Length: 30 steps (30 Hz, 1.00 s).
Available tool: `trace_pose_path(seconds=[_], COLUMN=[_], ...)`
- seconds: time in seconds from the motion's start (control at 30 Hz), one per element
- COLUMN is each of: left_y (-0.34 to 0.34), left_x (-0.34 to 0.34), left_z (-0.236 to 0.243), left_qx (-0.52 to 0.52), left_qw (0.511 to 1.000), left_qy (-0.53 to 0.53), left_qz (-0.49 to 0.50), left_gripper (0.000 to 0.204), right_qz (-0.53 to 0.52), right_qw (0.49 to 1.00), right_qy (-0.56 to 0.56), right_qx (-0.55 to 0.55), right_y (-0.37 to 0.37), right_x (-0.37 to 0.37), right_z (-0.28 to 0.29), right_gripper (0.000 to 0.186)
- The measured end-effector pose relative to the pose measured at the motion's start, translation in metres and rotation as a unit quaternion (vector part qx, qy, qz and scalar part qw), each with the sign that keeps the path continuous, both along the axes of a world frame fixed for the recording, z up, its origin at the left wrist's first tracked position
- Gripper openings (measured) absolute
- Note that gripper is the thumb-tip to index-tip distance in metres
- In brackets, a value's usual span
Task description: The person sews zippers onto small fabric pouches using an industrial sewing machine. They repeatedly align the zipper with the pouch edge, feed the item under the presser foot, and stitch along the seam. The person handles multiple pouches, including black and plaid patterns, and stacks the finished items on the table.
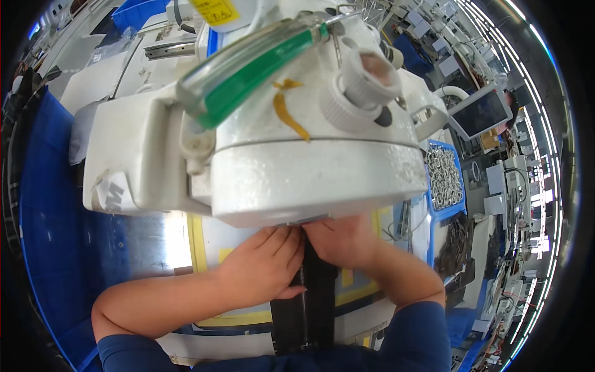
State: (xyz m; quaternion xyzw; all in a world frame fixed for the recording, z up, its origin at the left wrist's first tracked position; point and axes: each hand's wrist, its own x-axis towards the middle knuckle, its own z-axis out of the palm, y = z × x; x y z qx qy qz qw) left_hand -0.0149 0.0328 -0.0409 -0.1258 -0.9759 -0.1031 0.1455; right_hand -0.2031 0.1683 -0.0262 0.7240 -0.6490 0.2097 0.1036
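A white sewing machine head (322, 177) fills the upper middle of the view and hides the needle area. Below it a long black strip of fabric (304, 310) with a line down its middle runs toward my body. My left hand (269, 263) lies flat on the strip's left side, fingers stretched toward the machine and thumb apart. On the other side my right hand (341, 242) touches the strip close under the machine head; its fingers are partly hidden and slightly blurred. Across the top of the machine lies a screwdriver (248, 74) with a green and clear handle.
Metal rings or hooks fill a blue tray (462, 204) at the right, with dark pieces (455, 245) near it. A small screen (480, 115) stands at the far right. Blue panels (52, 229) line the left side. Yellow tape (197, 242) edges the work surface.
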Motion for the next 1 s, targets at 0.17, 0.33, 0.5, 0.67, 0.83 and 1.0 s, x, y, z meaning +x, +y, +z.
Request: trace_pose_path(seconds=[0.17, 0.33, 0.5, 0.67, 0.83, 1.0], left_y=[0.001, 0.0, -0.002, -0.002, -0.004, -0.004], left_x=[0.001, 0.002, -0.001, -0.001, -0.002, -0.003], left_z=[0.0, -0.001, -0.001, 0.001, 0.007, 0.013], left_qx=[0.001, 0.023, 0.024, 0.028, 0.012, 0.009], left_qw=[1.0, 1.0, 0.998, 0.997, 0.996, 0.994], left_qy=[0.007, -0.003, 0.006, -0.021, -0.041, -0.055], left_qz=[-0.002, 0.009, 0.053, 0.07, 0.08, 0.089], left_gripper=[0.077, 0.077, 0.082, 0.086, 0.089, 0.092], right_qz=[-0.008, -0.026, -0.01, -0.011, -0.002, 0.017], right_qw=[0.999, 0.993, 0.99, 0.994, 0.994, 0.982], right_qy=[-0.026, -0.08, -0.087, -0.069, -0.067, -0.096], right_qx=[0.027, 0.084, 0.109, 0.08, 0.084, 0.164], right_y=[0.001, 0.001, 0.004, 0.004, 0.006, 0.011], right_x=[0.0, 0.0, -0.007, -0.007, -0.009, -0.02], right_z=[-0.001, 0.006, 0.009, 0.006, 0.001, 0.008], right_gripper=[0.027, 0.027, 0.026, 0.028, 0.023, 0.019])
